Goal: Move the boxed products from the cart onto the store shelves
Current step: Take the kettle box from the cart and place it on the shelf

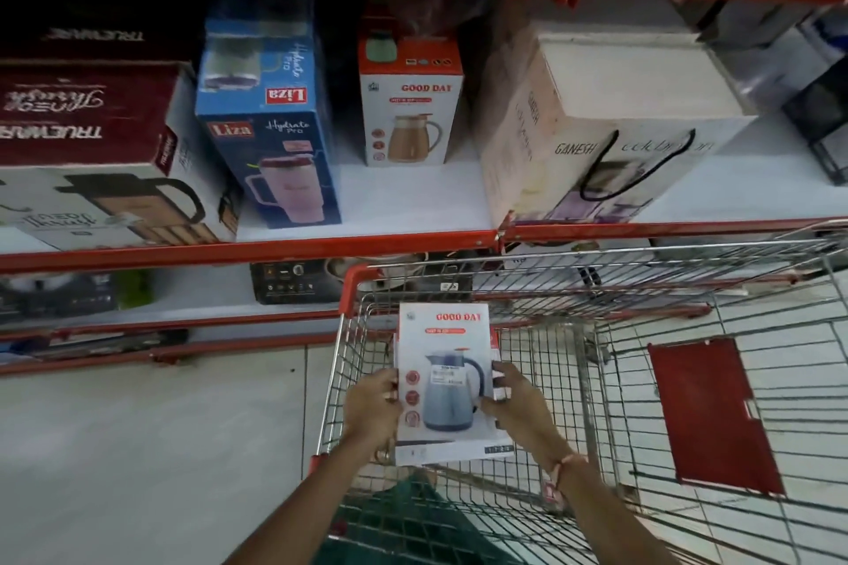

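Observation:
A white GOOD DAY box (pixel 447 381) with a blue jug pictured on it is held upright over the wire cart (pixel 596 381). My left hand (pixel 371 408) grips its left edge and my right hand (pixel 516 404) grips its right edge. The white shelf (pixel 404 197) behind the cart carries another GOOD DAY box (pixel 408 106), this one showing a brown jug, with a bare gap in front of and beside it.
On the same shelf stand a blue Liza box (pixel 270 124), dark red Trueware boxes (pixel 87 115) at the left and a big white Ganesh box (pixel 610 124) at the right. A red flap (pixel 711 413) hangs in the cart. Dark boxes (pixel 293 282) sit on the lower shelf.

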The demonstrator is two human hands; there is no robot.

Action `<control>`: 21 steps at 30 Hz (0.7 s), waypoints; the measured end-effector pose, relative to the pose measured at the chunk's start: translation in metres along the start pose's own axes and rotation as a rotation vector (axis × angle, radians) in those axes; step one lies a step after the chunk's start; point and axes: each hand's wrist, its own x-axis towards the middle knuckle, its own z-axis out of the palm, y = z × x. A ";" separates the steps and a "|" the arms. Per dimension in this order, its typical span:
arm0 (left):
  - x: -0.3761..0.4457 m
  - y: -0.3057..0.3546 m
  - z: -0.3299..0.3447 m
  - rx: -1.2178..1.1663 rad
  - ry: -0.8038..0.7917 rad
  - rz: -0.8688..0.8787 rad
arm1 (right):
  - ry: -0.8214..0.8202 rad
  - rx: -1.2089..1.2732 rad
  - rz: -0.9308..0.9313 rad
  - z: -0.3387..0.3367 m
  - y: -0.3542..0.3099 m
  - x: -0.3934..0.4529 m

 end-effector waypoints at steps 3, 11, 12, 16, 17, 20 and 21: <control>-0.013 0.008 -0.028 -0.041 0.077 0.108 | 0.075 0.029 -0.111 -0.001 -0.017 -0.016; -0.031 0.026 -0.044 -0.065 0.290 0.238 | 0.251 0.053 -0.273 -0.005 -0.055 -0.036; -0.030 0.031 -0.047 -0.065 0.322 0.254 | 0.286 0.048 -0.298 -0.009 -0.063 -0.036; -0.015 0.065 -0.061 -0.098 0.462 0.354 | 0.443 0.006 -0.445 -0.028 -0.099 -0.026; -0.008 0.076 -0.064 -0.110 0.480 0.361 | 0.474 0.009 -0.469 -0.033 -0.108 -0.021; 0.018 0.106 -0.074 -0.112 0.528 0.378 | 0.526 0.024 -0.498 -0.048 -0.140 0.001; 0.027 0.114 -0.077 -0.103 0.549 0.400 | 0.558 0.011 -0.512 -0.052 -0.151 0.010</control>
